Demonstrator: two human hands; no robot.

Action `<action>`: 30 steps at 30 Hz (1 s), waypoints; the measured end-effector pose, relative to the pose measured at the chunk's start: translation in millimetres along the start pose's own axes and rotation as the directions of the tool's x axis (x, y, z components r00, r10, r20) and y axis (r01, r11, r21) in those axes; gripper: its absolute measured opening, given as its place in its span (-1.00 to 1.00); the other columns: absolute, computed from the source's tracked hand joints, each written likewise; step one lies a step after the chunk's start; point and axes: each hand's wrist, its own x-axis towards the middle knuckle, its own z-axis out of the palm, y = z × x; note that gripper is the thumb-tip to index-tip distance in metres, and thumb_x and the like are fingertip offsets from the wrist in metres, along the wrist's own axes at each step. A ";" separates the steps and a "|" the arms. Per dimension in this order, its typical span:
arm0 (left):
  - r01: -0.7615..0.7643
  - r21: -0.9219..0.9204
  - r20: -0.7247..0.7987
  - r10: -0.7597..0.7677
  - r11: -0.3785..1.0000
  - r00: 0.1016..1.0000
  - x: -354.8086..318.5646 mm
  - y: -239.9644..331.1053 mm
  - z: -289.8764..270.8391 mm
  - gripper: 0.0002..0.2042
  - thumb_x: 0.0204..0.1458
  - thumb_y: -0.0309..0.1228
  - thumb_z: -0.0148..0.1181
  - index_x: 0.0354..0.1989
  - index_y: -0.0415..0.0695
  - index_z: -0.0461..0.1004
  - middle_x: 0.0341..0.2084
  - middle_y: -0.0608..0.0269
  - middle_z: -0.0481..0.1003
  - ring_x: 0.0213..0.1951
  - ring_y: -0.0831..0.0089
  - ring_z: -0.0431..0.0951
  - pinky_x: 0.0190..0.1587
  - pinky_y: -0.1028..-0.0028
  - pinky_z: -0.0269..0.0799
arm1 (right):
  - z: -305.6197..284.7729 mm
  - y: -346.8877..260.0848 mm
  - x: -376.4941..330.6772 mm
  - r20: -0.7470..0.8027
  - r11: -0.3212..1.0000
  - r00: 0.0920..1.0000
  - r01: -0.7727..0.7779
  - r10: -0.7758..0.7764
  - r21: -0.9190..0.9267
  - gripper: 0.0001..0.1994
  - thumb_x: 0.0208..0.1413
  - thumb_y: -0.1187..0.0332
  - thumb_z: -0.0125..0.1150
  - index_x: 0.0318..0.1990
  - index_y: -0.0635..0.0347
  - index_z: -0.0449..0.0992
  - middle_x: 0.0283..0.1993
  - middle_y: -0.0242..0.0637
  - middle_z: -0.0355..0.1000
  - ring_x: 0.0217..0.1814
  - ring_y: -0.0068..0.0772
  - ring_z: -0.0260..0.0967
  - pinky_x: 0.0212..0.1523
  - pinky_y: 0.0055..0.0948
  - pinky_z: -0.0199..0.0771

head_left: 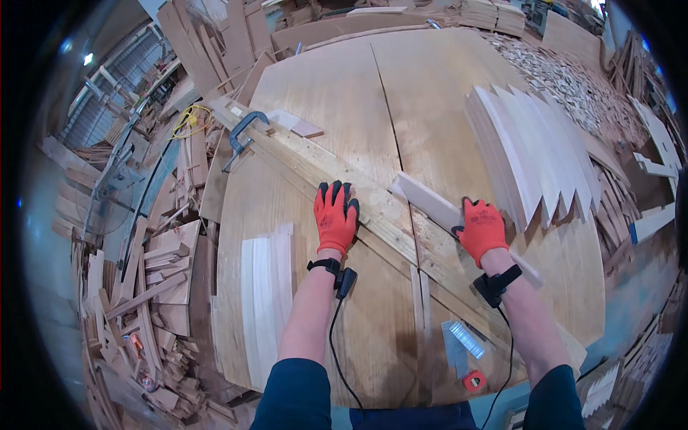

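Note:
My left hand (335, 221), in a red glove with dark fingertips, lies on a long wooden beam (304, 154) that runs diagonally over the worktable. Its fingers are stretched out and slightly apart, with nothing held. A blue C-clamp (242, 136) grips the beam near its far left end. My right hand (483, 229), gloved alike, is closed over a pale wooden slat (431, 201) that lies slantwise beside and partly over the beam. The slat's far end points up and left; its near end shows past my right wrist. The right palm side is hidden.
Long pointed pale boards (534, 154) are stacked at the right of the worktable (315, 79); narrower strips (265, 294) lie at the left. Near the front are a red tape measure (474, 380) and a silvery ribbed strip (466, 340). Wood offcuts (161, 351) litter the left floor.

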 end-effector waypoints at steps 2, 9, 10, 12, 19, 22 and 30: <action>-0.025 0.001 -0.015 0.025 1.000 1.000 -18.7 -3.4 -5.6 -0.51 0.15 -0.24 0.11 0.27 -0.08 0.39 0.32 0.00 0.28 0.41 -0.12 0.07 0.44 0.02 -0.12 | 6.2 -5.4 -15.7 -0.050 1.000 0.998 -0.025 0.024 -0.015 -0.61 0.09 0.17 0.31 0.05 0.07 0.47 -0.02 -0.16 0.44 0.05 -0.08 0.43 0.07 -0.16 0.42; -0.024 -0.004 0.001 0.024 1.000 1.000 -76.3 4.9 -26.2 -0.48 0.10 -0.19 0.20 0.25 -0.08 0.41 0.29 0.02 0.31 0.39 -0.14 0.10 0.42 -0.01 -0.06 | 65.4 -7.8 -75.3 -0.135 0.996 0.991 0.010 -0.022 -0.090 -0.59 0.22 0.24 0.09 0.23 0.00 0.42 0.15 -0.05 0.36 0.14 0.02 0.36 0.11 0.03 0.37; -0.012 -0.011 0.012 0.012 1.000 1.000 -83.3 6.3 -30.1 -0.47 0.09 -0.17 0.22 0.25 -0.06 0.41 0.28 0.03 0.32 0.38 -0.14 0.11 0.42 0.00 -0.06 | 55.9 -11.6 -97.1 -0.118 0.996 0.991 0.055 -0.062 -0.066 -0.55 0.22 0.19 0.12 0.26 -0.02 0.40 0.25 0.00 0.30 0.21 0.09 0.31 0.16 0.10 0.35; 0.006 -0.027 0.033 -0.006 1.000 0.999 -91.6 15.3 -41.2 -0.44 0.06 -0.13 0.26 0.24 -0.04 0.42 0.25 0.04 0.34 0.37 -0.14 0.12 0.42 0.02 -0.05 | 56.1 -2.0 -124.4 -0.059 1.000 0.998 0.017 -0.016 0.023 -0.51 0.21 0.13 0.13 0.29 -0.03 0.38 0.33 0.02 0.24 0.26 0.14 0.26 0.20 0.14 0.32; 0.052 0.200 0.492 -0.146 0.978 0.858 -65.4 103.9 -71.8 -0.34 -0.01 0.22 0.18 0.17 0.04 0.49 0.15 0.09 0.47 0.31 0.12 0.28 0.38 -0.20 -0.22 | 59.7 43.4 -227.6 0.042 0.996 0.996 -0.079 0.077 0.046 -0.44 0.17 0.09 0.17 0.33 -0.05 0.35 0.36 0.00 0.21 0.26 0.14 0.25 0.19 0.14 0.32; 0.021 0.290 0.597 -0.198 0.957 0.778 -60.7 137.0 -56.0 -0.32 -0.04 0.24 0.19 0.15 0.00 0.49 0.13 0.08 0.48 0.28 0.12 0.30 0.35 -0.10 -0.11 | 49.1 52.2 -262.7 0.143 0.990 0.980 -0.139 0.139 -0.010 -0.36 0.16 0.03 0.18 0.37 0.01 0.28 0.35 0.01 0.22 0.21 0.08 0.30 0.08 0.06 0.40; 0.003 0.430 0.609 -0.292 0.903 0.737 -80.6 181.0 -30.5 -0.34 -0.07 0.19 0.21 0.07 -0.09 0.52 0.09 0.06 0.49 0.18 0.09 0.43 0.22 0.08 0.15 | 53.0 82.1 -312.2 0.282 0.962 0.921 -0.274 0.268 -0.020 -0.25 0.16 -0.12 0.17 0.40 0.11 0.22 0.19 -0.01 0.33 0.12 0.05 0.39 0.02 -0.03 0.45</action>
